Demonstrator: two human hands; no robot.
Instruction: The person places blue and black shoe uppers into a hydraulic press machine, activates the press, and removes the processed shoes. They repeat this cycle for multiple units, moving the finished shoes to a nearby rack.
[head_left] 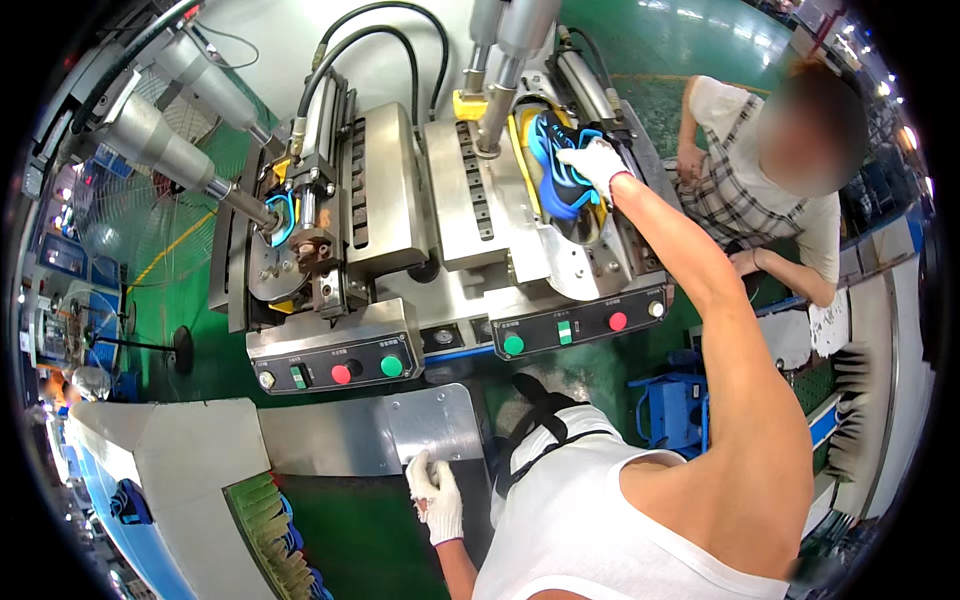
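Note:
My right hand (598, 166), in a white knit glove, reaches into the right station of a metal press. It holds a blue and black sports shoe (560, 190) with light blue trim by its upper part. The shoe lies in the yellow-edged holder (518, 150), below the metal press rods (500, 100). My left hand (437, 502), also gloved in white, hangs low beside a metal shelf (430, 420). Its fingers are loosely bent and apart, with nothing visible in them. In the left station, another shoe with light blue trim (281, 220) sits partly hidden under a rod.
Two control panels (580, 325) (340, 368) with green and red buttons face me. A co-worker (770, 180) stands close on the right. Brush bristles (265, 530) line the rack at lower left, with blue shoes beside them. A blue crate (672, 410) stands on the green floor.

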